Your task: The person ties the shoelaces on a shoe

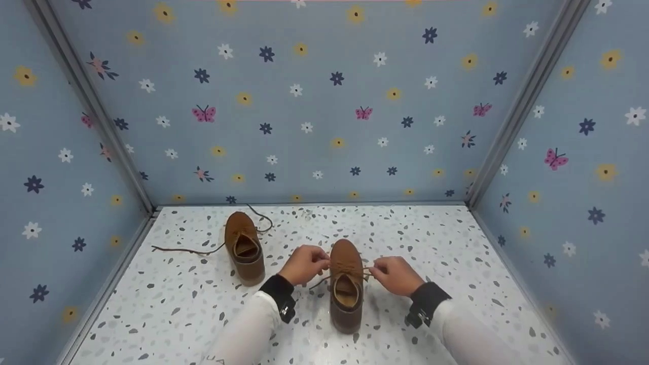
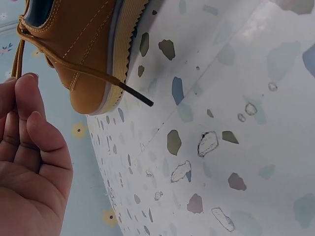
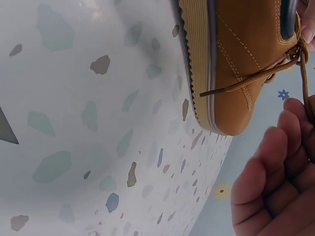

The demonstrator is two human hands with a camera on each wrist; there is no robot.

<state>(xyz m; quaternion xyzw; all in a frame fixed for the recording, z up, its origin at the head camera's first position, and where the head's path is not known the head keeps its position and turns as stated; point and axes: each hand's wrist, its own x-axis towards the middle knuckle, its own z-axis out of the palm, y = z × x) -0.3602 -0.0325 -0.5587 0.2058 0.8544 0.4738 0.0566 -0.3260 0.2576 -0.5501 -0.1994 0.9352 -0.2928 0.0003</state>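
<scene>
A brown lace-up shoe (image 1: 345, 252) stands on the speckled surface between my hands, its toe pointing away from me. My left hand (image 1: 304, 266) pinches a loop of its shoelace (image 2: 19, 54) between thumb and fingertips on the left side. On the right side, my right hand (image 1: 398, 276) holds the opposite lace loop (image 3: 304, 88) in its fingers. The laces cross in a knot (image 3: 294, 50) over the shoe's opening. One loose lace end (image 2: 135, 93) with a dark tip hangs down each side of the shoe.
A second brown shoe (image 1: 238, 223) stands to the left, its laces untied and spread out to both sides. Blue flowered panels (image 1: 314, 101) with grey metal corner posts (image 1: 527, 101) close in the back and sides of the white speckled surface (image 1: 431, 233).
</scene>
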